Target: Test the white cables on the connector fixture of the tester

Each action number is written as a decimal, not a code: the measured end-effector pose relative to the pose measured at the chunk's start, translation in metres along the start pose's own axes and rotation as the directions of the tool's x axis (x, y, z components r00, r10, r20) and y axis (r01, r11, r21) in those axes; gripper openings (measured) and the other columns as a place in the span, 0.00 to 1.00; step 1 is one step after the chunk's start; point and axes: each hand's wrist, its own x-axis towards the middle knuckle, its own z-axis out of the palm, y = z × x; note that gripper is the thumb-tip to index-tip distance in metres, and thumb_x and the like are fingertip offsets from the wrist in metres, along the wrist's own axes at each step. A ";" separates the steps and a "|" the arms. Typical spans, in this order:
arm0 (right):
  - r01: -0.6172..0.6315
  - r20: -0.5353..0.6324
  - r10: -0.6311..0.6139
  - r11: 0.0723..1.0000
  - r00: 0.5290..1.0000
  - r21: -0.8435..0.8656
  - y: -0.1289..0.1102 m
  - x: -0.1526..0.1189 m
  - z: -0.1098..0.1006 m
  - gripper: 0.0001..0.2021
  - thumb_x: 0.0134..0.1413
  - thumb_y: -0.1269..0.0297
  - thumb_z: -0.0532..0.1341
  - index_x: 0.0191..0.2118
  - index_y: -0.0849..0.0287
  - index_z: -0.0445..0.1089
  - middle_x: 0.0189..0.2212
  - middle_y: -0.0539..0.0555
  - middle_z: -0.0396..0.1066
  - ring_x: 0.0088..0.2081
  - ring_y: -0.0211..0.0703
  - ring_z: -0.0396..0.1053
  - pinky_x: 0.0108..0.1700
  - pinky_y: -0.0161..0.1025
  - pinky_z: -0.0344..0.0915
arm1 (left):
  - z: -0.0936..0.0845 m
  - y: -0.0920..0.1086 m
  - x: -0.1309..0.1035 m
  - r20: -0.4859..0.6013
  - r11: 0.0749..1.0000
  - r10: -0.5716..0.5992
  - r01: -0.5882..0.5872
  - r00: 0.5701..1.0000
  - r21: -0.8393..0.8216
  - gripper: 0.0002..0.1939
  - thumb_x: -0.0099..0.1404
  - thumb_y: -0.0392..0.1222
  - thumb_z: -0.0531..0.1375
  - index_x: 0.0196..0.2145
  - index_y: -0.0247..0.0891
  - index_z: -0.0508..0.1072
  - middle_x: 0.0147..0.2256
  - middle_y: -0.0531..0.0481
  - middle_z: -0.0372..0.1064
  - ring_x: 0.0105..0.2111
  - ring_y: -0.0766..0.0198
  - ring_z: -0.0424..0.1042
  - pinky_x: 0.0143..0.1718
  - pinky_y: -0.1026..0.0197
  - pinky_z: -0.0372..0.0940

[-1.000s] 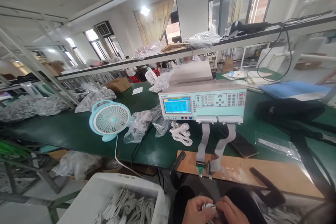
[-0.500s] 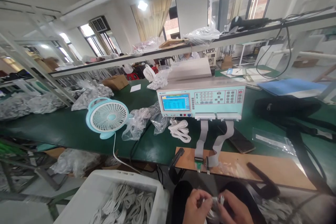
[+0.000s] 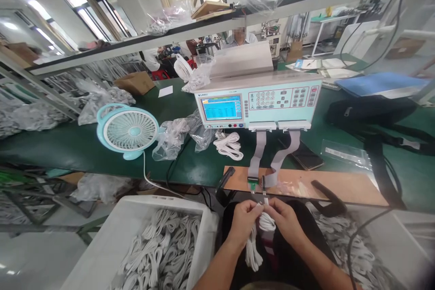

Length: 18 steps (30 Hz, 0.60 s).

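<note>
My left hand (image 3: pixel 245 218) and my right hand (image 3: pixel 281 217) are close together above my lap, fingers pinched on the ends of a bundled white cable (image 3: pixel 267 222). Another white bundle (image 3: pixel 252 251) hangs below my left hand. Just beyond my fingertips, a green connector board (image 3: pixel 252 184) and a second small connector (image 3: pixel 263 183) sit at the edge of a brown board (image 3: pixel 316 184). Grey ribbon cables (image 3: pixel 258 152) link them to a light-blue tester (image 3: pixel 260 104) with a lit screen. The exact contact at my fingertips is too small to make out.
A white bin (image 3: pixel 115 240) of cable bundles stands at the lower left, more bundles (image 3: pixel 353 244) at the lower right. On the green table (image 3: pixel 204 172) are a blue fan (image 3: pixel 132 131), a coiled cable (image 3: pixel 229 146), a phone (image 3: pixel 307 156) and a black bag (image 3: pixel 370 111). A person (image 3: pixel 241 36) sits behind the tester.
The view has tilted down, showing more of my forearms and the bins. My hands have moved up closer to the connectors, and the cable bundles now show plainly.
</note>
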 end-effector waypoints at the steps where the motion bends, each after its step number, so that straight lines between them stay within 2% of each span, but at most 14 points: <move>1: -0.027 -0.018 0.028 0.999 0.999 0.040 0.000 0.002 0.001 0.17 0.51 0.51 0.60 0.24 0.61 0.65 0.20 0.48 0.62 0.25 0.39 0.59 0.29 0.34 0.57 | 0.001 -0.002 0.001 -0.026 1.000 0.003 -0.003 1.000 -0.018 0.17 0.47 0.51 0.65 0.20 0.32 0.70 0.17 0.54 0.61 0.19 0.71 0.58 0.23 0.67 0.54; 6: -0.082 -0.016 0.085 0.989 0.996 0.119 -0.001 0.007 0.006 0.18 0.48 0.49 0.61 0.25 0.62 0.68 0.20 0.48 0.61 0.24 0.38 0.57 0.28 0.34 0.54 | 0.000 -0.008 0.001 -0.037 0.998 0.004 -0.006 0.999 -0.061 0.16 0.49 0.51 0.64 0.21 0.32 0.71 0.18 0.54 0.63 0.19 0.71 0.59 0.22 0.68 0.55; 13: -0.093 -0.018 0.096 0.987 0.995 0.127 -0.008 0.007 0.006 0.17 0.48 0.51 0.62 0.24 0.62 0.67 0.19 0.47 0.59 0.23 0.36 0.55 0.27 0.33 0.53 | -0.008 -0.011 0.003 0.020 1.000 -0.008 0.008 1.000 0.001 0.17 0.53 0.52 0.61 0.23 0.33 0.70 0.18 0.56 0.61 0.16 0.72 0.58 0.18 0.68 0.53; 15: -0.129 -0.003 0.132 0.973 0.991 0.194 -0.009 0.007 0.007 0.17 0.47 0.52 0.63 0.23 0.62 0.66 0.18 0.47 0.59 0.23 0.35 0.55 0.26 0.33 0.53 | -0.012 -0.006 0.002 0.057 0.998 -0.010 0.007 0.998 0.057 0.17 0.54 0.52 0.60 0.23 0.34 0.69 0.17 0.56 0.61 0.15 0.72 0.58 0.17 0.68 0.52; 18: -0.240 0.019 0.250 0.904 0.968 0.355 -0.010 0.008 0.011 0.17 0.45 0.53 0.66 0.22 0.61 0.65 0.17 0.46 0.60 0.21 0.35 0.55 0.25 0.33 0.53 | -0.021 0.006 0.002 0.168 0.985 -0.021 -0.008 0.986 0.170 0.17 0.57 0.53 0.57 0.22 0.35 0.67 0.16 0.57 0.59 0.14 0.71 0.58 0.17 0.68 0.51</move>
